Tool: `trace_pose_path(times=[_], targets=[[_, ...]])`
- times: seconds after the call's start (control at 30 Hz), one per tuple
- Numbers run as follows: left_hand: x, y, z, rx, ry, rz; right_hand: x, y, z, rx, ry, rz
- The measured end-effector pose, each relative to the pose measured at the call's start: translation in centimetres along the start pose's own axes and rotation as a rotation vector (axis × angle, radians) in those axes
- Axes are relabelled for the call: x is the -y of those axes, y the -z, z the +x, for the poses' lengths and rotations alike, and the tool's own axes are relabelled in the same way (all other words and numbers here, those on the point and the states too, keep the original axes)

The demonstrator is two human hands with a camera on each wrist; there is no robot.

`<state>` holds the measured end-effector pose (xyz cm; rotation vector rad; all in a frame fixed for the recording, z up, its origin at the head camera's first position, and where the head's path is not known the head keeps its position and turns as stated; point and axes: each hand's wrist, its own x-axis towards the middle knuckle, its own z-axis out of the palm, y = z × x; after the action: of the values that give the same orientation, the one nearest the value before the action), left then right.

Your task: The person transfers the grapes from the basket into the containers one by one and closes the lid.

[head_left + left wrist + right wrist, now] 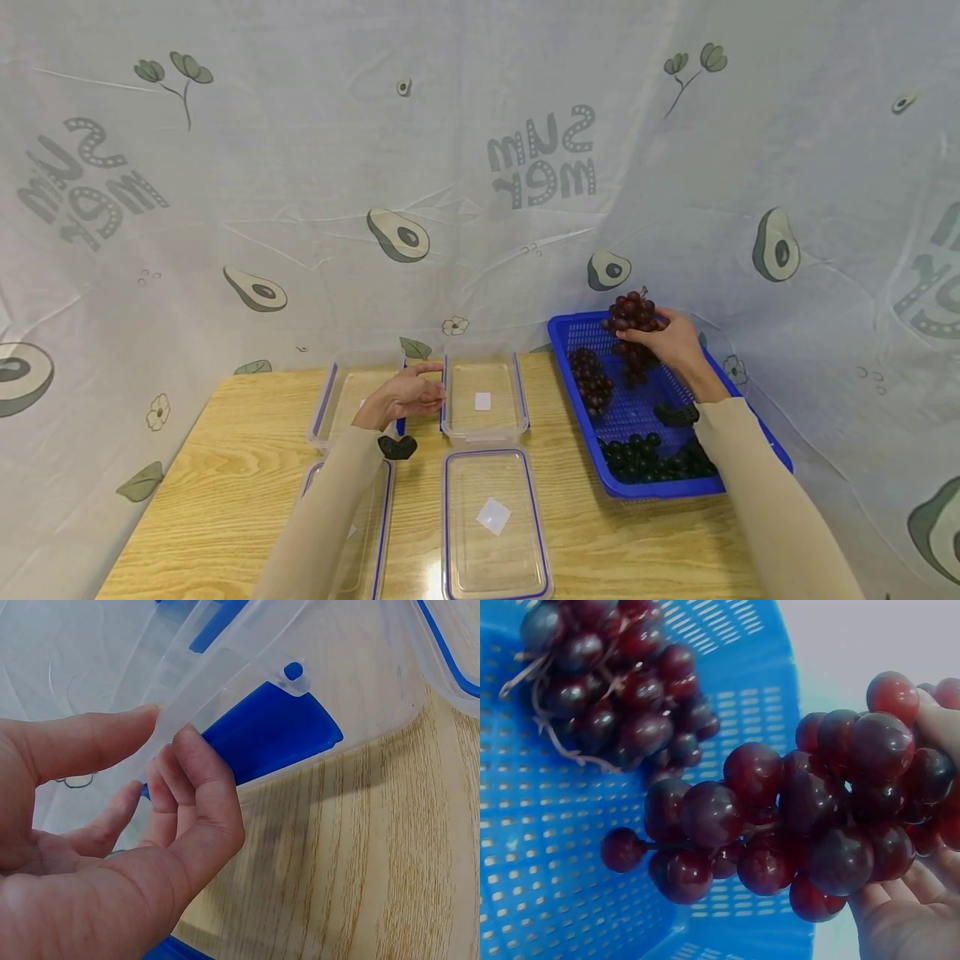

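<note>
In the head view my right hand (663, 342) grips a bunch of dark red grapes (632, 313) over the far part of a blue plastic basket (622, 408). The right wrist view shows this bunch (810, 802) large, fingers and palm partly behind it. Another red bunch (591, 382) lies inside the basket at the left, and dark green grapes (648, 460) lie at its near end. My left hand (408, 390) is at the left side of a clear plastic container (483, 375). Its fingertips reach the rim beside a blue latch (274, 731); whether they pinch it is unclear.
A second clear container (337, 408) stands left of the first, partly behind the left hand. Two clear lids with blue seals, one on the right (491, 483) and one on the left (371, 517), lie nearer on the wooden table (225, 467). A printed curtain (315, 150) hangs behind.
</note>
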<state>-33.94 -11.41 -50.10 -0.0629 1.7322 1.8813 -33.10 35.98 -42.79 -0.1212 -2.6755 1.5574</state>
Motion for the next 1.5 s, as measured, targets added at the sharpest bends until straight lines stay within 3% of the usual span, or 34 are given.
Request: trace_pose_path(times=[0.33, 0.73, 1.13, 1.5], targets=[[-0.2, -0.6, 0.0, 0.006, 0.003, 0.021, 3.2, 0.6, -1.6, -0.038, 0.031, 0.069], [0.0, -0.4, -0.1, 0.006, 0.0, 0.004, 7.1, -1.7, -1.9, -0.007, 0.095, 0.151], [0.1, -0.2, -0.1, 0.016, -0.008, 0.002, 10.3, -5.1, -2.7, 0.032, 0.133, 0.246], [-0.2, -0.1, -0.3, 0.004, -0.006, -0.004, 12.3, -10.6, -2.6, 0.115, 0.164, 0.395]])
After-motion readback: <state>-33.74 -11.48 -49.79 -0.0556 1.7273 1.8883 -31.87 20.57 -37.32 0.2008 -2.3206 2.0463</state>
